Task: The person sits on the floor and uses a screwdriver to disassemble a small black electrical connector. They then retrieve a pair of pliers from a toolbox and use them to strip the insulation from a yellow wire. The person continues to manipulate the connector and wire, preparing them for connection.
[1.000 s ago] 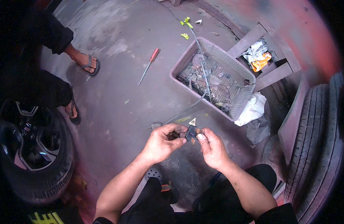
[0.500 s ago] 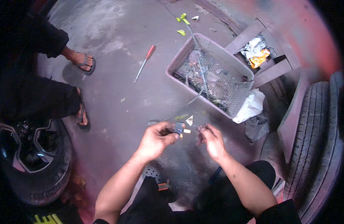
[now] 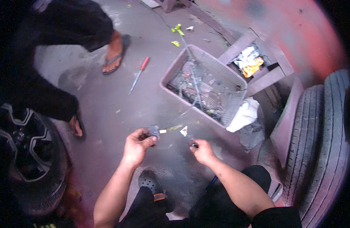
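My left hand (image 3: 136, 148) pinches a small dark rectangular block (image 3: 154, 130) between thumb and fingers. A short pale yellow piece (image 3: 162, 131) shows right beside the block; whether it is joined to it I cannot tell. To the right, my right hand (image 3: 202, 151) is closed, with a small dark object (image 3: 194, 145) at its fingertips, too small to name. The two hands are apart, held low over the floor. A whitish triangular scrap (image 3: 184, 131) appears just beyond and between them.
A grey perforated plastic basket (image 3: 175, 91) with debris and a cable stands ahead. A red-handled screwdriver (image 3: 139, 75) lies left of it. Tyres (image 3: 304, 140) stand at right; a wheel (image 3: 30, 144) is at left. Another person's sandalled foot (image 3: 114, 57) is near the screwdriver.
The view has shifted. My hands have moved further apart, and my right fingers have closed around a small dark object. The other person's far foot has stepped forward, toward the screwdriver.
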Demonstrator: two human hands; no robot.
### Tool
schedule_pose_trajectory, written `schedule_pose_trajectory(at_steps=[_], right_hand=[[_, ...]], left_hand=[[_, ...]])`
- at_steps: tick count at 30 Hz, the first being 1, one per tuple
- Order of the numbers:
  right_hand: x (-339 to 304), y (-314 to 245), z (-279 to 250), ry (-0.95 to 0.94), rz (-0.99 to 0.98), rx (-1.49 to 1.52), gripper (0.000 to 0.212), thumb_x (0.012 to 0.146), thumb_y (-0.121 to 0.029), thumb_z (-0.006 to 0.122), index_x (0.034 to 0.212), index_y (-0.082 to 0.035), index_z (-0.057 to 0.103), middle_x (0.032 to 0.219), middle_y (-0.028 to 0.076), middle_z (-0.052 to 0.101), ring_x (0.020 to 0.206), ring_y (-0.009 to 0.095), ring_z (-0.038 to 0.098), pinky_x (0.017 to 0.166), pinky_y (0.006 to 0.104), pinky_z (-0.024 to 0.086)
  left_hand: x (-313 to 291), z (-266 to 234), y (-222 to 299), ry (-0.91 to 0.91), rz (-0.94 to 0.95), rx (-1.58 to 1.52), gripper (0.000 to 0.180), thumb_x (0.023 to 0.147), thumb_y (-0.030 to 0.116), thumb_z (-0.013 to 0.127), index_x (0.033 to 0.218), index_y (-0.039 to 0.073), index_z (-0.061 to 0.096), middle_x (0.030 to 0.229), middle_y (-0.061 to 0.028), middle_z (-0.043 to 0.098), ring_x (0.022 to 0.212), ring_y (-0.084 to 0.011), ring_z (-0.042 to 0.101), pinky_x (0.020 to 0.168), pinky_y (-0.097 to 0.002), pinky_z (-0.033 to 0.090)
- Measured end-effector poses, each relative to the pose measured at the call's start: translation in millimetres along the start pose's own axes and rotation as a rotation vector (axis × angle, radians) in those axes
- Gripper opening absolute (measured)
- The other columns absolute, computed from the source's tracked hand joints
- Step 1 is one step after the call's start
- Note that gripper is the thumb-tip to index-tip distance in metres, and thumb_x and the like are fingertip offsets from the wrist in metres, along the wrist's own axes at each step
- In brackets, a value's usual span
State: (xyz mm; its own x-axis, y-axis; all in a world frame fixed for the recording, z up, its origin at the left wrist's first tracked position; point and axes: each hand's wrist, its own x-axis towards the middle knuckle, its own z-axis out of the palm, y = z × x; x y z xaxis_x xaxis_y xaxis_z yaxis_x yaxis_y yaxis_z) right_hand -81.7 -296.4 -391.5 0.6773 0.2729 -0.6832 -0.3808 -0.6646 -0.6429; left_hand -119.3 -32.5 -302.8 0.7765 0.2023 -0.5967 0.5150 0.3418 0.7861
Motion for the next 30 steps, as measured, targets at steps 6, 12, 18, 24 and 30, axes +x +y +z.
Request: schedule_pose_trajectory(at_steps=[6, 12, 18, 24, 30], right_hand=[[2, 10, 13, 0.060, -0.301, -0.515, 0.024, 0.085, -0.005, 0.062, 0.108, -0.002, 0.067, 0.110, 0.019, 0.065, 0.103, 0.039, 0.062, 0.090, 0.0452, 0.051], [-2, 10, 25, -0.003, -0.324, -0.581, 0.024, 0.084, -0.006, 0.062, 0.108, -0.003, 0.068, 0.111, 0.019, 0.064, 0.102, 0.040, 0.062, 0.089, 0.0462, 0.051], [-14, -21, 25, 0.057, -0.272, -0.715, 0.032, 0.082, -0.009, 0.066, 0.114, -0.004, 0.067, 0.115, 0.019, 0.064, 0.100, 0.038, 0.064, 0.087, 0.0454, 0.052], [-24, -91, -5, -0.240, -0.043, 0.723, 0.036, 0.096, -0.022, 0.063, 0.122, 0.003, 0.061, 0.104, 0.011, 0.064, 0.084, 0.017, 0.065, 0.072, 0.0300, 0.055], [-57, -124, 3, -0.109, -0.389, 0.499, 0.025, 0.090, -0.002, 0.068, 0.113, 0.008, 0.065, 0.097, 0.008, 0.063, 0.083, 0.012, 0.063, 0.073, 0.0240, 0.054]], left_hand=[[-1, 4, -5, -0.073, 0.033, -0.025, 0.027, 0.085, 0.002, 0.072, 0.110, -0.004, 0.064, 0.090, -0.0082, 0.067, 0.079, -0.0146, 0.062, 0.075, -0.0304, 0.053], [-18, 8, 0, -0.103, 0.011, -0.023, 0.028, 0.085, 0.003, 0.073, 0.110, -0.004, 0.064, 0.089, -0.0064, 0.066, 0.079, -0.0134, 0.062, 0.074, -0.0298, 0.052], [-24, 8, -2, -0.124, 0.017, 0.002, 0.025, 0.086, 0.003, 0.072, 0.109, -0.003, 0.064, 0.090, -0.0066, 0.067, 0.080, -0.0136, 0.062, 0.074, -0.0301, 0.052], [-25, 6, -12, -0.142, -0.013, -0.088, 0.027, 0.089, 0.006, 0.069, 0.113, -0.004, 0.063, 0.095, -0.0092, 0.068, 0.081, -0.0164, 0.064, 0.075, -0.0313, 0.053], [-24, 11, -18, -0.144, -0.014, -0.078, 0.028, 0.092, 0.004, 0.065, 0.119, -0.004, 0.063, 0.099, -0.0088, 0.069, 0.089, -0.0147, 0.064, 0.082, -0.0303, 0.053]])
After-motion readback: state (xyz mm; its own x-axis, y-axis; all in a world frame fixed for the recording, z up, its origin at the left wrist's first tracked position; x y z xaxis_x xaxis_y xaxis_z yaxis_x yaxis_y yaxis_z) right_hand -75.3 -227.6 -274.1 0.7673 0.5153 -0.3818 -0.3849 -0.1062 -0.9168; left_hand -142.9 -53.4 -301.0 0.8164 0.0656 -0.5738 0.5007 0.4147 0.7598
